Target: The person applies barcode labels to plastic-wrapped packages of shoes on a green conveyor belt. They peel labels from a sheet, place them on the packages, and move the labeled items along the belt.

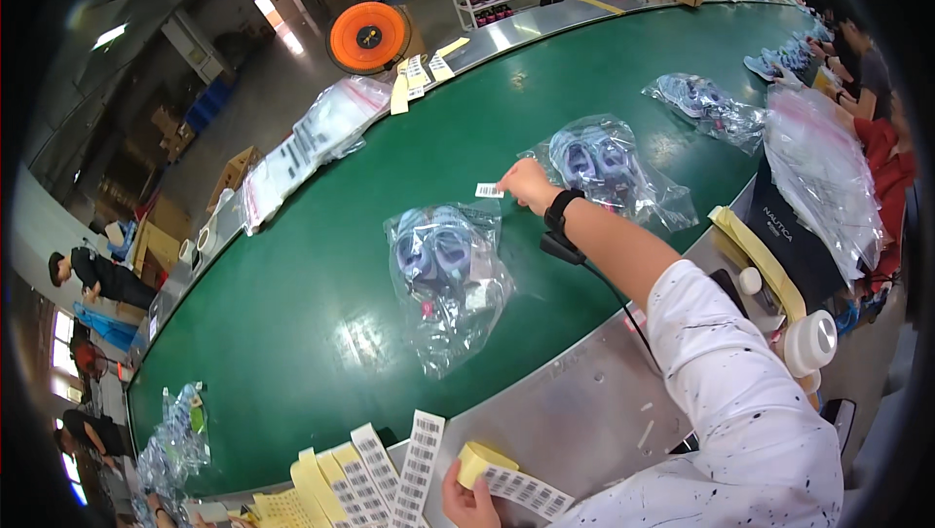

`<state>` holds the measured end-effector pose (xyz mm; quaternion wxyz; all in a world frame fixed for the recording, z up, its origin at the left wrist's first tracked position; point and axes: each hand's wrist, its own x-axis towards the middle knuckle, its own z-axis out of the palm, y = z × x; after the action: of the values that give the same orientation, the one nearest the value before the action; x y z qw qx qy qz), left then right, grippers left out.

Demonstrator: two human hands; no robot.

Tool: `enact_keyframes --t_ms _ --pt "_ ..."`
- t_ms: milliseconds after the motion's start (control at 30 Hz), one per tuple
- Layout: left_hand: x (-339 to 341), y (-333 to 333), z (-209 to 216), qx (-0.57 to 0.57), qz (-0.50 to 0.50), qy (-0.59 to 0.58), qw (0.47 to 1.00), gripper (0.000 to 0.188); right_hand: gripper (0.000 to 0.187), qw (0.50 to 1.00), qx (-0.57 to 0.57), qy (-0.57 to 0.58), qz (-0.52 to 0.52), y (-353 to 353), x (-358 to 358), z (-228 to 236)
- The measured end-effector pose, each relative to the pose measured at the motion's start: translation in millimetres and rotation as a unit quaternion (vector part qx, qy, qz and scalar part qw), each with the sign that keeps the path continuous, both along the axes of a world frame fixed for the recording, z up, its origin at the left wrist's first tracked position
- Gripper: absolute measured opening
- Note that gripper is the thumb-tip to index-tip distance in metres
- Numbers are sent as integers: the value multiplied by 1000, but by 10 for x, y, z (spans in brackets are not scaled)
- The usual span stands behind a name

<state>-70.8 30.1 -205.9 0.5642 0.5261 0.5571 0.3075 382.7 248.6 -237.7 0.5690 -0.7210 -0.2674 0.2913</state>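
My right hand (pixel 529 185) reaches over the green conveyor belt (pixel 331 236), its fingers pinched on the edge of a small white barcode label (pixel 488 190). Just below that label lies a clear bag with a pair of light blue shoes (pixel 435 244). Beyond my right wrist is another bagged pair of shoes (pixel 589 156). At the lower edge my left hand (pixel 469 499) is closed on a strip of barcode labels (pixel 528 491), whose yellow backing is folded up between thumb and fingers.
Several label strips (pixel 419 460) lie along the near metal edge. Stacked clear bags (pixel 312 143) rest on the far edge, near an orange fan (pixel 368 37). More bagged shoes (pixel 703 99) sit up the belt. A white container (pixel 809 343) and co-workers (pixel 867 60) are on the right.
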Motion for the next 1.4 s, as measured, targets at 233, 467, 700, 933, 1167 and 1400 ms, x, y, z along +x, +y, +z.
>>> enact_keyframes --t_ms 233,467,700,933,1167,1400 --pt "-32 -16 -126 -6 11 44 999 40 12 998 -43 -18 40 265 4 -296" --pt "-92 -32 -218 13 -12 45 999 40 11 988 -31 -142 43 388 -26 -442" --pt "-9 -34 -90 -12 1 21 1000 39 33 918 -176 -356 19 383 -284 -362" --pt "-87 -32 -193 25 -14 15 999 40 23 868 -197 -453 50 54 84 208" --pt "-17 -38 -291 69 4 -81 994 50 52 831 -159 -532 33 -1199 1377 409" --pt "25 -37 -233 65 12 -95 993 59 57 965 17 -252 67 -1262 442 -224"
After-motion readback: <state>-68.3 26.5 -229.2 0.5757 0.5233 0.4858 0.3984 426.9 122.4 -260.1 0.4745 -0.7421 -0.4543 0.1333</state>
